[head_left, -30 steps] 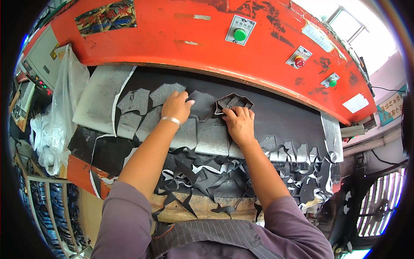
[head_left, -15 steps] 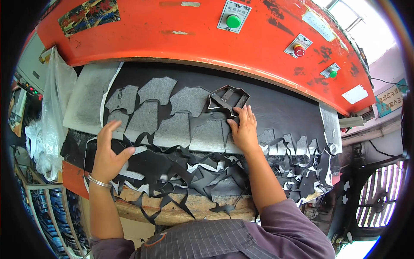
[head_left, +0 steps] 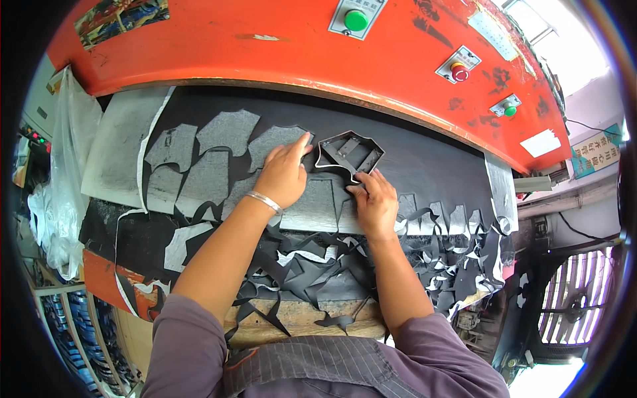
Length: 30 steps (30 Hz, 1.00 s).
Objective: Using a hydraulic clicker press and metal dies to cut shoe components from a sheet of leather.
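Note:
A metal cutting die [head_left: 379, 158], a thin-walled frame with inner braces, sits on a black sheet of material [head_left: 424, 166]. My right hand [head_left: 377, 209] has its thumb and bent fingers at the die's near edge, gripping it there. My left hand [head_left: 284, 174] reaches over the sheet just left of the die, its fingers stretched out and holding nothing. It partly hides a grey cut-out shape [head_left: 272, 139]. Other cut-out openings with grey showing, such as one at the upper left [head_left: 229, 132], lie left of the die.
Tangled black scrap strips [head_left: 312, 275] hang over the near edge above a wooden ledge [head_left: 305, 318]. An orange machine beam [head_left: 265, 60] with a green button [head_left: 355, 20] and a red knob [head_left: 459, 71] spans the far side. Clear plastic bags [head_left: 70, 166] hang at the left.
My left hand has moved right and farther in, from the sheet's left side to beside the die. My right hand stays at the die, its fingers now more bent. The view has shifted slightly.

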Available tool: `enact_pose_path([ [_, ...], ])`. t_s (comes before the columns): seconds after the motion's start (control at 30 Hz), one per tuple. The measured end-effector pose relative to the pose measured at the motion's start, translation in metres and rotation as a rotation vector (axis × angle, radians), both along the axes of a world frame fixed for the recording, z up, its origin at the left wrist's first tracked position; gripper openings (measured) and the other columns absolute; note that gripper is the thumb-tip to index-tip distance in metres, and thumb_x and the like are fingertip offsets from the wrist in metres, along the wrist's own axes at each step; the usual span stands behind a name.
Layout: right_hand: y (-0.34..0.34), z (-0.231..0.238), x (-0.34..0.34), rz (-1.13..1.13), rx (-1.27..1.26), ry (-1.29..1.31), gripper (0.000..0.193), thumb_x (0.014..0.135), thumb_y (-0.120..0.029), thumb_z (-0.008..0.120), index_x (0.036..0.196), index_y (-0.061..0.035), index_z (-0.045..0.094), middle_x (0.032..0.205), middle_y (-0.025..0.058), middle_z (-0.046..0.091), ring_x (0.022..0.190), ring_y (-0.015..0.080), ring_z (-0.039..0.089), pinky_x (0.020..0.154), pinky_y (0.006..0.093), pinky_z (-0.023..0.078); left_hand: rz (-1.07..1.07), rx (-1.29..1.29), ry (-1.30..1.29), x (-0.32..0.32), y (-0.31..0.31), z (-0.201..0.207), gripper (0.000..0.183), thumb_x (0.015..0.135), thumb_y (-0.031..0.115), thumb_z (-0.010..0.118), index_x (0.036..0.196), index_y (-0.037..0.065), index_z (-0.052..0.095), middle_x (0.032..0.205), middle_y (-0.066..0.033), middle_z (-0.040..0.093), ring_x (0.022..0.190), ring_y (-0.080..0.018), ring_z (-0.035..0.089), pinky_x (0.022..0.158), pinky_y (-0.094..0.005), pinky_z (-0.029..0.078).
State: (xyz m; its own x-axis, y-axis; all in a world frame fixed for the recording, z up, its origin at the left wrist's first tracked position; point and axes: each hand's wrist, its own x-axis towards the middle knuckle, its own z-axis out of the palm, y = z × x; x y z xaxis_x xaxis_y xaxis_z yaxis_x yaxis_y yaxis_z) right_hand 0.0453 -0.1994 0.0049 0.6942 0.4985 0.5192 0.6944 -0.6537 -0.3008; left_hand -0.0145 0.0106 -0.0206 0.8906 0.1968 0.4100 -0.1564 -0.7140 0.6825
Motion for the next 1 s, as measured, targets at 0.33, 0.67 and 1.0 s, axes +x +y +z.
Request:
enact_pose_path([
  [0.33, -0.041, 0.011, 0.062, 0.233, 0.007, 0.29, 0.019, 0.073, -0.007, 0.074, 0.09, -0.004, 0.065, 0.115, 0.0217, 0.064, 0.114, 0.0351, 0.059, 0.09, 0.0403, 0.05, -0.065, 0.044, 0.07, -0.016, -0.004, 0.008, 0.061, 0.083, 0.0, 0.048, 0.142, 0.001, 0.032, 0.132, -0.0121, 0.057, 0.128, -0.0311, 0.045, 0.112, -0.0461, 0.027],
  [0.67, -0.042, -0.007, 0.046, 0.132, 0.061, 0.316, 0.031, 0.071, -0.017, 0.08, 0.09, -0.0035, 0.06, 0.123, 0.0259, 0.059, 0.125, 0.0383, 0.05, 0.106, 0.0464, 0.036, -0.082, 0.034, 0.158, -0.038, -0.054, 0.009, 0.072, 0.082, 0.005, 0.051, 0.146, -0.005, 0.019, 0.137, -0.0148, 0.051, 0.135, -0.0288, 0.038, 0.114, -0.0478, 0.021],
  [1.0, -0.045, -0.011, 0.042, 0.054, 0.057, 0.193, 0.03, 0.068, -0.013, 0.082, 0.088, -0.0034, 0.062, 0.114, 0.0252, 0.064, 0.116, 0.0354, 0.059, 0.089, 0.0392, 0.05, 0.034, 0.016, 0.154, -0.048, -0.089, 0.009, 0.059, 0.079, 0.005, 0.053, 0.135, -0.004, 0.033, 0.139, -0.0189, 0.048, 0.135, -0.0315, 0.038, 0.113, -0.0502, 0.021],
])
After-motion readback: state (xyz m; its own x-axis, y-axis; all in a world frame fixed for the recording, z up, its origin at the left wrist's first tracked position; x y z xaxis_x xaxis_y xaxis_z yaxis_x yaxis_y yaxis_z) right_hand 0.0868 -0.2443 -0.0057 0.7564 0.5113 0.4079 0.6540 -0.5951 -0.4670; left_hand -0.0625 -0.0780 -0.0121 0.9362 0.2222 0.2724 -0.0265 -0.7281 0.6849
